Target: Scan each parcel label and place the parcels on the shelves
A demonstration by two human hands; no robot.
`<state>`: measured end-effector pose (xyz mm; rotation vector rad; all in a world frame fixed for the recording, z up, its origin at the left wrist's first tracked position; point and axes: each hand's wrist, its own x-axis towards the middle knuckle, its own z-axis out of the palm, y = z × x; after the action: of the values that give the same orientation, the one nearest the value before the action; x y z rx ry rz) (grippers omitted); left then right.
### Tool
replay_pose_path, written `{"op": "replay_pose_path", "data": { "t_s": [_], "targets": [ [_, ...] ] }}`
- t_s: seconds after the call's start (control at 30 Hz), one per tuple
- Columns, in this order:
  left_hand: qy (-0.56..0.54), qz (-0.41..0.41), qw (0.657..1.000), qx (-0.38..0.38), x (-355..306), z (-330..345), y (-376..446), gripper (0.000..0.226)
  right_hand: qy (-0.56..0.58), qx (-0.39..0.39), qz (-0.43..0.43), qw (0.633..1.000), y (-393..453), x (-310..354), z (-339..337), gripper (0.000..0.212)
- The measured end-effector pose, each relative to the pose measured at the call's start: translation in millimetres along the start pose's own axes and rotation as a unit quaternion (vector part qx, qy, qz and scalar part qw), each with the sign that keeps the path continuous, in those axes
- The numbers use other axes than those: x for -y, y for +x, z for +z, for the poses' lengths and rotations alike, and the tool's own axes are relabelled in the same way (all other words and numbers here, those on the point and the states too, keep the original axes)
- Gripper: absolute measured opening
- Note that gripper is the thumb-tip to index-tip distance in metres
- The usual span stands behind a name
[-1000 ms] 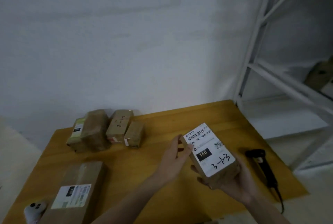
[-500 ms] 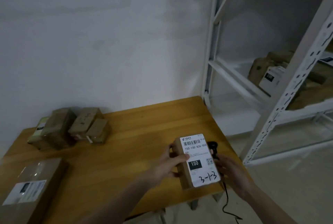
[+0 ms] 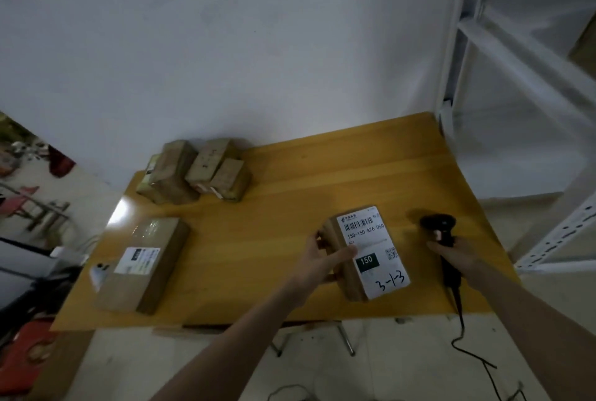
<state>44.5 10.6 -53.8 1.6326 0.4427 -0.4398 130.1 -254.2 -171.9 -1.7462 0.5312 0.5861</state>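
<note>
— Head view first: where is the parcel (image 3: 361, 255)?

— Over the near right part of the wooden table (image 3: 290, 207), label (image 3: 372, 250) up. The white label shows a barcode, a black box reading 150 and handwritten "3-1-3". The left hand (image 3: 322, 260) grips it from its left side, thumb curled onto the label and fingers wrapped round the far side.

— And the other grip?

— The right hand (image 3: 458, 254) is closed round the handle of the black scanner (image 3: 440, 233), just right of the parcel and not touching it. The scanner's cable (image 3: 464, 336) hangs off the table's front edge toward the floor.

— What else sits on the table?

— A long brown box (image 3: 145, 265) with a white label lies near the left front corner. A cluster of small brown parcels (image 3: 196, 171) sits at the back left, by the wall. The white metal shelving (image 3: 483, 62) stands to the right of the table.
</note>
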Motion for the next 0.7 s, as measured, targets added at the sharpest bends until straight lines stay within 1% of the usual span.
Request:
{"op": "replay_pose_path", "data": {
  "t_s": [0.07, 0.1, 0.17, 0.23, 0.27, 0.33, 0.4, 0.5, 0.63, 0.7],
  "targets": [
    [0.001, 0.01, 1.0, -0.003, -3, -2, 2, 0.068, 0.005, -0.022, 0.007, 1.0, 2, -3, 4, 0.025],
    [-0.001, 0.014, 1.0, -0.004, -5, -3, 3, 0.067, 0.007, -0.035, 0.004, 0.999, -2, -2, 5, 0.026],
    [-0.008, 0.026, 1.0, -0.007, -9, -4, 6, 0.073, 0.005, -0.057, -0.018, 0.998, -20, 4, 8, 0.025],
    [-0.007, 0.038, 0.999, -0.014, -11, -3, 10, 0.08, 0.019, -0.076, -0.061, 0.995, -55, 18, 9, 0.012],
    [-0.004, 0.045, 0.999, -0.018, -12, -2, 13, 0.08, 0.03, -0.073, -0.087, 0.993, -77, 26, 9, 0.005],
    [-0.003, 0.057, 0.998, -0.018, -15, 3, 18, 0.077, 0.035, -0.046, -0.146, 0.988, -125, 40, 9, 0.008],
    [0.003, 0.064, 0.998, -0.01, -18, 9, 23, 0.083, 0.027, -0.002, -0.188, 0.982, -169, 51, 10, 0.011],
    [0.022, 0.078, 0.997, 0.007, -23, 20, 29, 0.09, 0.025, 0.051, -0.203, 0.977, -199, 61, 10, 0.017],
    [0.038, 0.09, 0.995, 0.025, -24, 32, 32, 0.096, 0.023, 0.042, -0.208, 0.977, -201, 64, 5, 0.017],
    [0.043, 0.092, 0.994, 0.031, -22, 36, 34, 0.096, 0.018, 0.034, -0.211, 0.977, -199, 64, 0, 0.016]
  ]
}}
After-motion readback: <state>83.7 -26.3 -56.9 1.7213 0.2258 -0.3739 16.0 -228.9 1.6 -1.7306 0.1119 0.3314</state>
